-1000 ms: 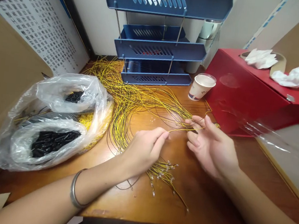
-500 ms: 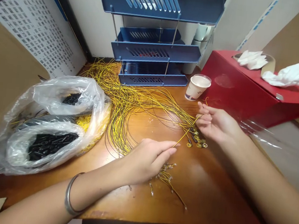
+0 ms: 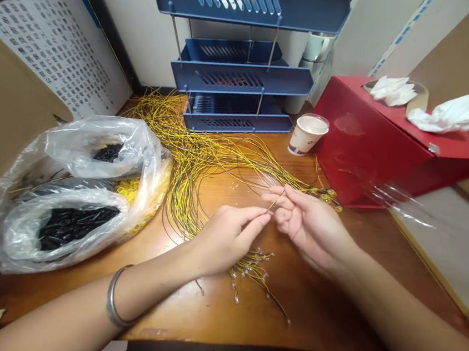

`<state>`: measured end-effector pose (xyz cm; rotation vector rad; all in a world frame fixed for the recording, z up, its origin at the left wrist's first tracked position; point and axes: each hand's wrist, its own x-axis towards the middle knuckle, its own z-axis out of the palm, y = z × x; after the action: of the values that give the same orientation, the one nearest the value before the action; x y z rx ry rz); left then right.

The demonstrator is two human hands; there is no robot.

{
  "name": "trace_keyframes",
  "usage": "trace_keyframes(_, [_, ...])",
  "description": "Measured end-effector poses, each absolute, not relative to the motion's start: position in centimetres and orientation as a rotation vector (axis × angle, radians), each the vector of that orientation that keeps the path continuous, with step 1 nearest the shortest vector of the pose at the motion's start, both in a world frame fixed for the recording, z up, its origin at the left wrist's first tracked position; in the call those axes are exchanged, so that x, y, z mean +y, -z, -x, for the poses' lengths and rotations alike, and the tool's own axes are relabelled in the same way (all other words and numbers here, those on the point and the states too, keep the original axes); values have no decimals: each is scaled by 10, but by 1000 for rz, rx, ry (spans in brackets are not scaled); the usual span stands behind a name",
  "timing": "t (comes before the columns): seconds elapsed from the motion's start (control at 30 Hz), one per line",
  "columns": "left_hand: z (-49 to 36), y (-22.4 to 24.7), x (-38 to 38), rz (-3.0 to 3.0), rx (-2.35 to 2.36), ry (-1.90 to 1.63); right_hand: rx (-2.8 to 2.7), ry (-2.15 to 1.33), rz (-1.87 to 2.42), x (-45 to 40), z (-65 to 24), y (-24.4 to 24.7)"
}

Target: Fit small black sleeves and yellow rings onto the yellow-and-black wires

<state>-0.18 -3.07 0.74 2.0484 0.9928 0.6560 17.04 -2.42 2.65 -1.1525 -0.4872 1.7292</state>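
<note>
Between thumb and index finger, my left hand (image 3: 232, 236) pinches a thin yellow wire (image 3: 274, 203) near the middle of the table. A short way to the right, my right hand (image 3: 313, 223) closes its thumb and fingers on the same wire, so a short length spans the two hands. A large bundle of yellow and black wires (image 3: 192, 182) fans out behind and to the left. Wire ends with small clear tips (image 3: 256, 270) lie just below my left hand. Beyond my right hand rest several yellow ring-like pieces (image 3: 327, 195) at other wire ends.
A clear plastic bag (image 3: 29, 176) at the left holds black sleeve-like pieces (image 3: 78, 226) and yellow rings (image 3: 147, 211). Behind the wires stands a blue tiered rack (image 3: 240, 81). A paper cup (image 3: 308, 136) sits beside a red box (image 3: 356, 132) topped with tape and crumpled tissues.
My right hand has moved left and slightly down, closer to my left hand, shortening the wire between them. The ring-like pieces have shifted right and up toward the red box.
</note>
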Motion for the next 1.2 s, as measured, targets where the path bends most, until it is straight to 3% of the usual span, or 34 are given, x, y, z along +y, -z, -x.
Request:
trace_keyframes(0.5, [11, -2, -28, -2067, 1202, -792, -296, -1270, 1006, -7, -179, -21])
trace_keyframes(0.83, [9, 8, -26, -2209, 1189, -725, -131, -1506, 1002, 38, -218, -31])
trace_keyframes(1.2, [8, 10, -22, -2189, 1234, -817, -560, -1739, 1065, -26, -162, -18])
